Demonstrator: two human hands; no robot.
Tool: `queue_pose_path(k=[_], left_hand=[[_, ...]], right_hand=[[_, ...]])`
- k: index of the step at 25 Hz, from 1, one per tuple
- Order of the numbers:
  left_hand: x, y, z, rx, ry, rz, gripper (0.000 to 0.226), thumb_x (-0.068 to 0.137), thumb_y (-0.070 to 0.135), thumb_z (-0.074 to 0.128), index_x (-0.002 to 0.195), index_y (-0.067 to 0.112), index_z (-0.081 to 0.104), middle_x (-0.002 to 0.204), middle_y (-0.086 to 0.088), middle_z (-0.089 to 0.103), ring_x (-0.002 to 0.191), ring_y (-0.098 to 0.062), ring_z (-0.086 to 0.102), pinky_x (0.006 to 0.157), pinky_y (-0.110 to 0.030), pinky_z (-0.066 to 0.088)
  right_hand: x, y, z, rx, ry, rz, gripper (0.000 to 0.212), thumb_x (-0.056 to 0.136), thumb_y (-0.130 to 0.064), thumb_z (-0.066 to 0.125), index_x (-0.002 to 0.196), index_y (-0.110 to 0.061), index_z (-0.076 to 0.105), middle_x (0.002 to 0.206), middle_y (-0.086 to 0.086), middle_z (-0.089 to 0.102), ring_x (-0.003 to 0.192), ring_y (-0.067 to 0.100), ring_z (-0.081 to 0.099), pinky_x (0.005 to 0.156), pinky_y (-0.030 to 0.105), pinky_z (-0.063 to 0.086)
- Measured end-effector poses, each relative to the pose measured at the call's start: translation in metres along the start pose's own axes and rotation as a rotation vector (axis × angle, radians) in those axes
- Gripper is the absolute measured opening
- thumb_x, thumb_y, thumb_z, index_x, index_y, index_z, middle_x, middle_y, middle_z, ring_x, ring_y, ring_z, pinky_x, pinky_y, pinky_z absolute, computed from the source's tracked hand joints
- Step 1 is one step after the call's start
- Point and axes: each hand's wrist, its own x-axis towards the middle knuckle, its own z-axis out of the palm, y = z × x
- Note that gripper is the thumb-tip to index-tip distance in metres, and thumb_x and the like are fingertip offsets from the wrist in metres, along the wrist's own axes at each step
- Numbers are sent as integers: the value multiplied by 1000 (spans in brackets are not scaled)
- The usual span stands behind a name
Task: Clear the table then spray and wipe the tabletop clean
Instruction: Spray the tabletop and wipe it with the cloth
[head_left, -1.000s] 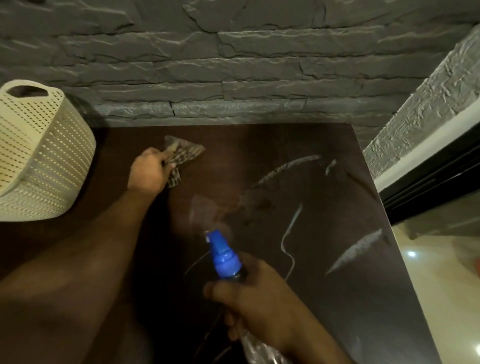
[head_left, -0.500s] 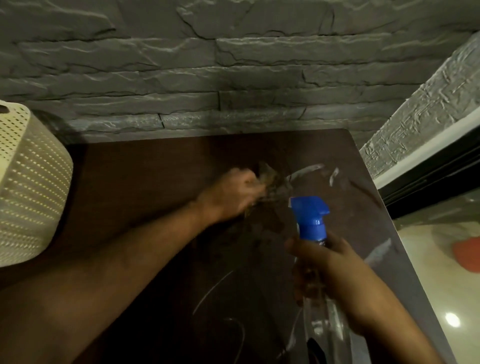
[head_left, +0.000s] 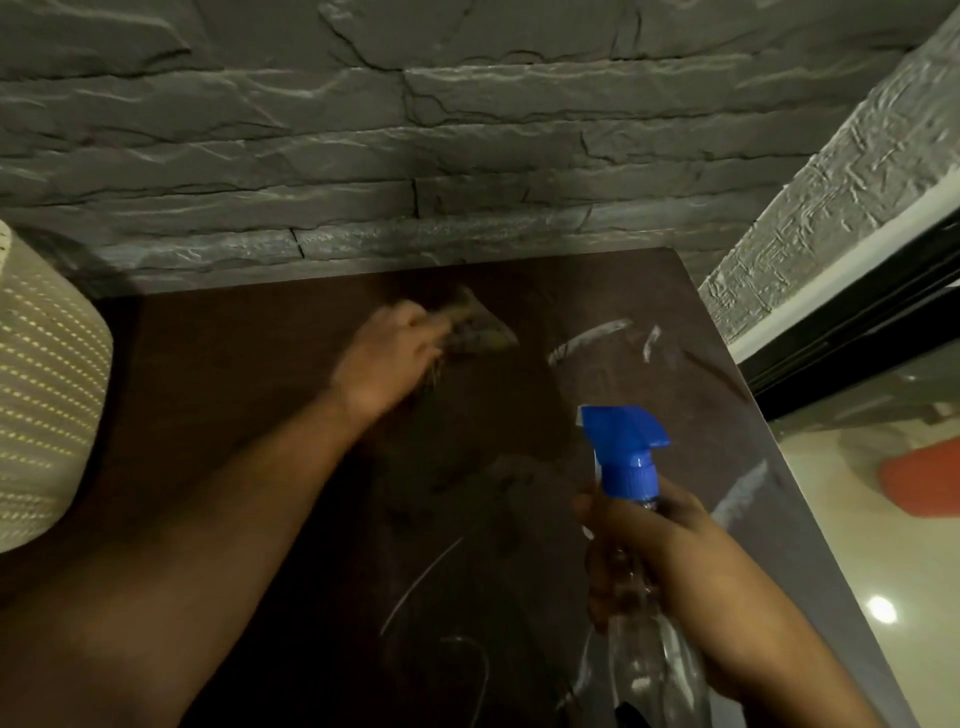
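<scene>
Counter (head_left: 249, 415) appears cleared; wiping under way. Left hand (head_left: 387, 358) grips cloth (head_left: 480, 325) at far edge. Right hand (head_left: 654, 551) holds spray bottle (head_left: 631, 467), near right. Streaks (head_left: 587, 340) remain.

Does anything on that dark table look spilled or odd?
Yes: pale wet streaks smear the tabletop near its far right corner, ahead of the cloth. They look like unwiped spray, not damage.

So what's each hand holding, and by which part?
Left hand grips a bunched cloth by its near end; right hand grips the spray bottle at its neck.
</scene>
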Motion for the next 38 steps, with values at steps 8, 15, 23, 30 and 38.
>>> queue_pose_path(k=[8,15,23,30,38], left_hand=[[-86,14,-18,-99,-332,374,26,96,39,46,118,36,62,117,3,56,97,-9,54,80,-23,43],[-88,-8,-13,104,-187,261,39,89,29,58,128,25,57,126,-4,48,103,-18,50,84,-29,43],[-132,50,-6,87,-133,120,42,88,25,64,129,26,58,123,-6,55,101,-22,53,87,-34,46],[-188,28,-30,164,-85,-117,37,86,25,67,122,22,64,117,-9,58,97,-32,56,86,-37,47],[-184,47,-26,140,58,-691,31,90,26,60,120,17,63,118,-17,54,100,-38,55,88,-43,49]], right_hand=[[-15,16,9,-60,-62,37,22,79,-21,72,92,-14,56,56,7,51,47,21,49,48,32,46],[-18,25,25,-162,-124,-10,21,80,-21,69,95,-12,56,54,6,53,49,24,51,59,38,46],[-59,51,28,-277,-171,-39,27,78,-21,73,98,-15,57,59,12,56,52,29,52,53,37,45],[-107,86,1,-233,-204,-1,21,79,-12,72,96,-12,59,55,10,51,46,25,48,50,35,44],[-135,106,7,-273,-296,7,22,78,-12,73,97,-14,62,55,6,56,45,19,52,46,29,47]])
